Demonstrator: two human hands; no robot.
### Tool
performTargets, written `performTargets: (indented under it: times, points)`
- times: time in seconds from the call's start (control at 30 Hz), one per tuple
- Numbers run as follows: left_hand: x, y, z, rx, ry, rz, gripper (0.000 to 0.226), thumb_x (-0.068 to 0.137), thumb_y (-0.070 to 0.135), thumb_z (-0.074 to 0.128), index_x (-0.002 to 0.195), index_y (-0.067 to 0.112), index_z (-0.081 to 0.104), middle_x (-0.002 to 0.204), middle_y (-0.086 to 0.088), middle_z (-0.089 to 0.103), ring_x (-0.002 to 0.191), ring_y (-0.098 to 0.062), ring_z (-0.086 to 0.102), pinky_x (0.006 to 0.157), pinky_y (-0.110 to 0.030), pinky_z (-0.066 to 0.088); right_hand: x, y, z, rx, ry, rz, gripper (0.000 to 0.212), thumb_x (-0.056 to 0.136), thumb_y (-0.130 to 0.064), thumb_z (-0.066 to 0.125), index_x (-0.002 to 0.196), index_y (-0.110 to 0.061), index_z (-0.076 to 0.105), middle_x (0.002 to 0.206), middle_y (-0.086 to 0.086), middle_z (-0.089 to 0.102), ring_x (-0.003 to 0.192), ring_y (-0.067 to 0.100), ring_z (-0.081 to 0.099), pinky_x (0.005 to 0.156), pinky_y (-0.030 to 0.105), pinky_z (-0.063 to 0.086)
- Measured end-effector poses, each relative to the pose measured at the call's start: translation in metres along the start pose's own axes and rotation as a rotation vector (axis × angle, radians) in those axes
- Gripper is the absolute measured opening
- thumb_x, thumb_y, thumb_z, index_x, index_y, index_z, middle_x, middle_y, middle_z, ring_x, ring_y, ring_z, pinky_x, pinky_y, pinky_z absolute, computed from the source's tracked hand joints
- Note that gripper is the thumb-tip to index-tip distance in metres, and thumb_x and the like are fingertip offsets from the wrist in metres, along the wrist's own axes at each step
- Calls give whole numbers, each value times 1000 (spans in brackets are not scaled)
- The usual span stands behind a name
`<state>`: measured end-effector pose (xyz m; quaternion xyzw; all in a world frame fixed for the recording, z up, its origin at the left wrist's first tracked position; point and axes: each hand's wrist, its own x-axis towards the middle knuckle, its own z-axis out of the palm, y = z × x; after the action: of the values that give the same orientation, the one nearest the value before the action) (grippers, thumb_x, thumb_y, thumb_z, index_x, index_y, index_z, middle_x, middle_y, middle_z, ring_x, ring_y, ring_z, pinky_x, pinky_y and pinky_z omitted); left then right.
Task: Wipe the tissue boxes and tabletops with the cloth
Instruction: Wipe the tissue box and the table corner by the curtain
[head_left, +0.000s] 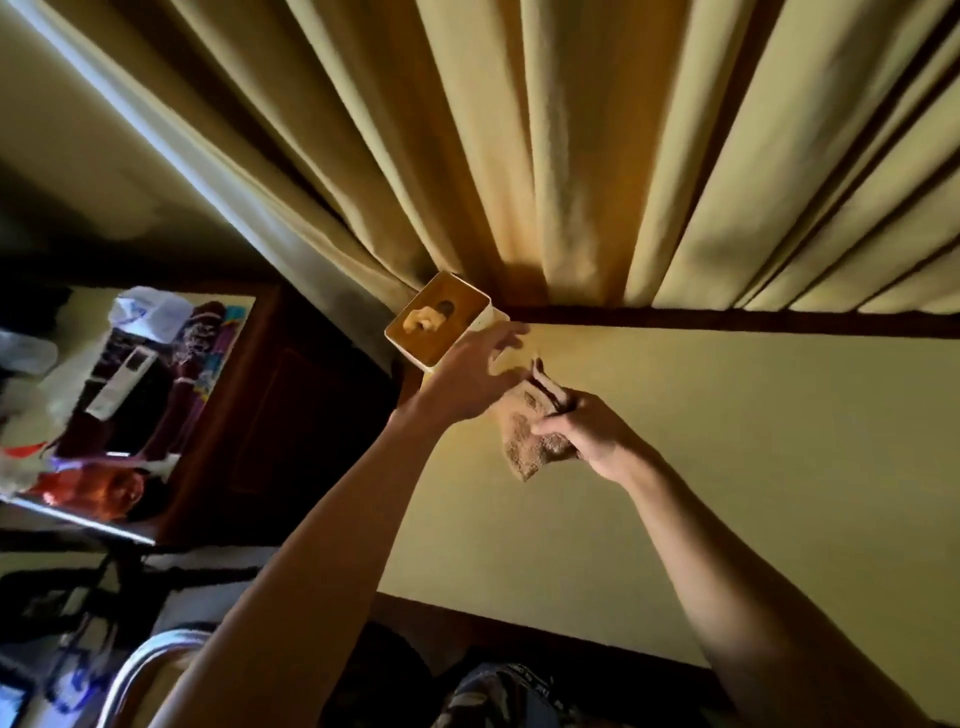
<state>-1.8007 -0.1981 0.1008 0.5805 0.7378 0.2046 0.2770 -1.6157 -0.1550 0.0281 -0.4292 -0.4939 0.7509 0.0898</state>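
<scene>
In the middle of the frame, a little left, the tissue box (438, 319) stands at the far left corner of the pale desk (727, 441), right against the folds of the curtain (571, 156), with a tissue coming out of its brown top. The left hand (470, 376) reaches to the box with the fingers stretched and relaxed; it seems to touch the near side of the box, but a real grip is not visible. The right hand (584, 428) is just beside it, lower right, and its fingers are curled around the brown cloth (530, 441), which hangs near the desk surface. I judge that the step in hand is the box: steady or lift it, then wipe it. The next move needs the left hand to hold the box firmly while the cloth comes to its sides and top, without pulling the tissue.
</scene>
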Motion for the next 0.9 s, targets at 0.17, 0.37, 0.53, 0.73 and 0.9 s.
performTargets:
  times: [0.17, 0.37, 0.53, 0.73, 0.9]
  points:
    - [45, -75, -33, 253, 181, -154, 60, 78, 55, 69, 133, 38, 53, 140, 6, 57, 135, -27, 48, 115, -46, 35, 15, 13, 31, 211, 430, 0, 20, 93, 5, 65, 97, -12, 55, 108, 8, 69, 99, 23, 69, 66, 38, 63]
    - [80, -127, -55, 378, -96, -318, 123, 74, 64, 82, 163, 30, 3, 173, -10, 2, 159, -37, -3, 126, -58, 10, 59, -1, 73, 206, 527, -69, 11, 95, 0, 55, 97, -7, 63, 93, 6, 68, 88, 19, 69, 70, 32, 56]
    - [93, -144, -50, 287, -172, -280, 139, 69, 54, 91, 163, 28, -8, 171, -12, 7, 158, -41, 4, 127, -59, 12, 111, -24, 100, 111, 687, -19, 28, 105, -23, 54, 131, -17, 63, 122, 5, 70, 106, 25, 68, 90, 39, 59]
    - [87, -153, -48, 384, -141, -189, 134, 72, 47, 88, 163, 25, -8, 167, -16, 15, 152, -44, 18, 122, -57, 24, 114, -24, 186, 272, 614, -32, 53, 107, -39, 57, 151, -14, 42, 138, 4, 60, 118, 21, 59, 96, 29, 46]
    - [84, -153, -46, 429, -128, -170, 137, 70, 54, 88, 163, 27, -9, 165, -18, 17, 151, -44, 20, 120, -57, 25, 122, -6, 210, 262, 641, -50, 68, 100, -60, 51, 153, -19, 43, 156, 9, 49, 138, 28, 52, 115, 44, 44]
